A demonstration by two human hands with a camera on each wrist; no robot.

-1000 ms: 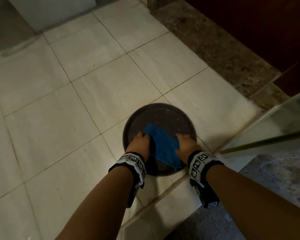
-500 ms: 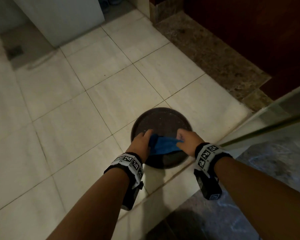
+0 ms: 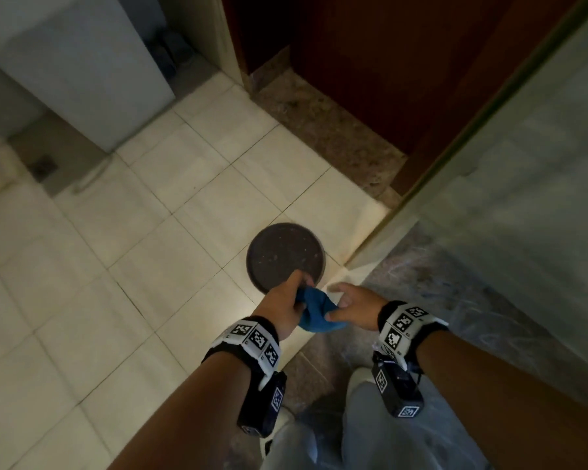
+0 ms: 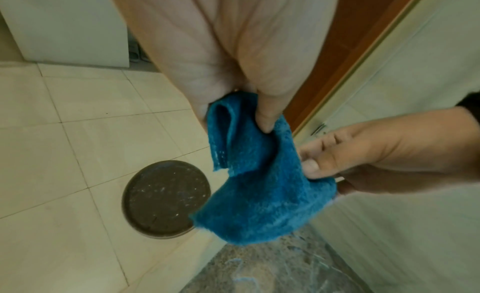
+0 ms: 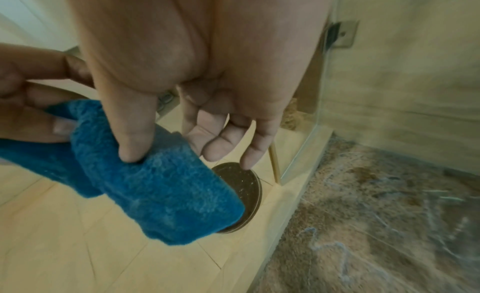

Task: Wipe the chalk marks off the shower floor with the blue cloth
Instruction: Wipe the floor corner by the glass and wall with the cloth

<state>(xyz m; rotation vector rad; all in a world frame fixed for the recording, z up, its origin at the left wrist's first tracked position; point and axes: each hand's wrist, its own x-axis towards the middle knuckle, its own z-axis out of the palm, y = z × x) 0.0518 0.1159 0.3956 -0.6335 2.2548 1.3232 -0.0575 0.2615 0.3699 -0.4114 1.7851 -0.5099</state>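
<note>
Blue cloth (image 3: 314,312) hangs above the floor, pinched by both the left hand (image 3: 283,307) and right hand (image 3: 355,308). Next, probably: press it on the chalk marks (image 5: 335,254).

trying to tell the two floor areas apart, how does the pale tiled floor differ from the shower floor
The pale tiled floor is cream squares with thin grout lines; the shower floor is dark speckled stone. The tiled floor bears a round dark tray; the shower floor carries pale chalk marks. Both lie under the blue cloth the hands hold.
</note>
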